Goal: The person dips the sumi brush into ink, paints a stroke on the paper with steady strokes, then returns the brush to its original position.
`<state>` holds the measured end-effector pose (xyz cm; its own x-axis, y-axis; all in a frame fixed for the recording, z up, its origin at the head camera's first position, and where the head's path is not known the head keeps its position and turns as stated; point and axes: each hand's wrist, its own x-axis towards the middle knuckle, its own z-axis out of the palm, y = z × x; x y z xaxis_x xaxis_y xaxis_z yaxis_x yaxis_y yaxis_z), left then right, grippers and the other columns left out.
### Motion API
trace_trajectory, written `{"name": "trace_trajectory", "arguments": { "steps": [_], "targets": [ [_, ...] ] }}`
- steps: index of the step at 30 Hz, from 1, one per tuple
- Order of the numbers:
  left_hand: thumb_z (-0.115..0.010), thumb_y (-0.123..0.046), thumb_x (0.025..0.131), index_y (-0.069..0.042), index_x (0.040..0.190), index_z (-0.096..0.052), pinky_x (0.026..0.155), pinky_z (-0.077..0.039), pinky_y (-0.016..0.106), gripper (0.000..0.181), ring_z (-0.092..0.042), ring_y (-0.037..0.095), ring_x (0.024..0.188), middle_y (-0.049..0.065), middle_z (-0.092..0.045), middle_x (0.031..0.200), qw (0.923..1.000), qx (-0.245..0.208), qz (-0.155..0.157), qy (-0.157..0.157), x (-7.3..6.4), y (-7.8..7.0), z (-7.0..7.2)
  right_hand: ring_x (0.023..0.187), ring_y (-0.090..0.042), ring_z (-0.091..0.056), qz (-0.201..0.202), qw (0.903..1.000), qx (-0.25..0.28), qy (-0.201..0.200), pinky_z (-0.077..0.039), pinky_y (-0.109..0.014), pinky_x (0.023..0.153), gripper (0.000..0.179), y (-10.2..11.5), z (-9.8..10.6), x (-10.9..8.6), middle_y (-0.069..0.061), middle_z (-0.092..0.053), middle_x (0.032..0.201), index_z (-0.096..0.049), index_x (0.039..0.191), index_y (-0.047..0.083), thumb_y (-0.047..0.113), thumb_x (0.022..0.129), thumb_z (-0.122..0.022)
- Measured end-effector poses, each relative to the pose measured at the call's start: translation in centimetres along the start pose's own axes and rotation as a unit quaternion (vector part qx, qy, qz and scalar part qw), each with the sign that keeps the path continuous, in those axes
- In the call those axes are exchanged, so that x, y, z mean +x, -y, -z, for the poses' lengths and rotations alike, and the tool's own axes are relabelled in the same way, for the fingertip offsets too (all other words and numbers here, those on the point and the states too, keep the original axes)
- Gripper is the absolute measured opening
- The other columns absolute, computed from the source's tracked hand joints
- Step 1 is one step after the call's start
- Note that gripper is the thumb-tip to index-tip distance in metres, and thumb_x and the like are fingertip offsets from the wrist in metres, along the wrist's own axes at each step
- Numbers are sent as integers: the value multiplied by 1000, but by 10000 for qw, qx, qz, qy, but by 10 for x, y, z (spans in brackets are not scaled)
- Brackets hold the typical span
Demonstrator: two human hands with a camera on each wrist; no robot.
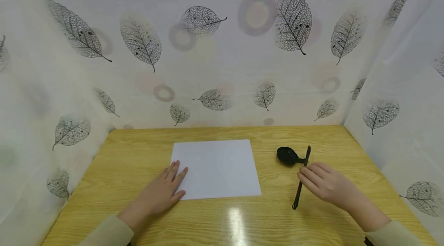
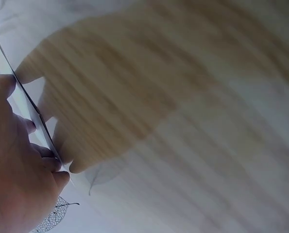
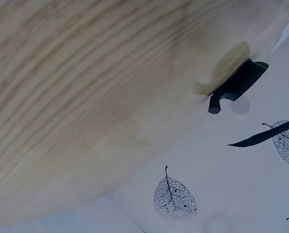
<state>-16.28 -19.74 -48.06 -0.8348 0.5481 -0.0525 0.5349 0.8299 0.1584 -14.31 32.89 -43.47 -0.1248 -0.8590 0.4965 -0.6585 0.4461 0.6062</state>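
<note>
A white sheet of paper (image 1: 216, 171) lies on the wooden table. My left hand (image 1: 159, 192) rests on its left edge with the fingers spread; in the left wrist view the left hand (image 2: 20, 160) touches the paper's edge. To the right, my right hand (image 1: 329, 184) pinches a slim black calligraphy brush (image 1: 297, 194) near its middle. The brush slants, its pointed end away from me. Just beyond the fingers sits a small black dish (image 1: 287, 156) with a short handle. The right wrist view shows the brush tip (image 3: 261, 138) beside the dish (image 3: 239, 80), apart from it.
A yellowish wooden table (image 1: 138, 149) reaches back to a pale curtain (image 1: 215, 64) printed with leaves. More of this curtain closes the left and right sides.
</note>
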Motion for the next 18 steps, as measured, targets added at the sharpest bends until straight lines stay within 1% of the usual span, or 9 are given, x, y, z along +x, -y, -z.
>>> {"name": "trace_trajectory", "arguments": {
  "steps": [4, 12, 18],
  "targets": [
    [-54, -42, 109, -3, 164, -38, 129, -29, 61, 69, -29, 48, 159, 33, -27, 170, 10000, 12, -84, -11, 1, -3, -1, 79, -27, -71, -169, 9994, 128, -277, -61, -40, 68, 43, -3, 1, 7, -15, -77, 94, -75, 104, -2, -12, 111, -33],
    [-55, -43, 109, -3, 163, -39, 128, -30, 61, 69, -30, 49, 159, 33, -28, 170, 9998, -19, -211, 12, 5, -12, -2, 75, -29, -70, -473, 9974, 39, -533, -61, -41, 65, 41, -6, 6, 24, -17, -78, 93, -75, 103, -5, -13, 110, -35],
    [-53, -45, 109, -4, 164, -37, 130, -27, 60, 70, -28, 47, 160, 31, -26, 171, 9998, -91, -177, 100, 7, -21, -2, 71, -31, -71, -713, 9940, -53, -831, -60, -43, 63, 36, -10, 6, 32, -19, -78, 90, -75, 99, -6, -10, 110, -41]
  ]
}}
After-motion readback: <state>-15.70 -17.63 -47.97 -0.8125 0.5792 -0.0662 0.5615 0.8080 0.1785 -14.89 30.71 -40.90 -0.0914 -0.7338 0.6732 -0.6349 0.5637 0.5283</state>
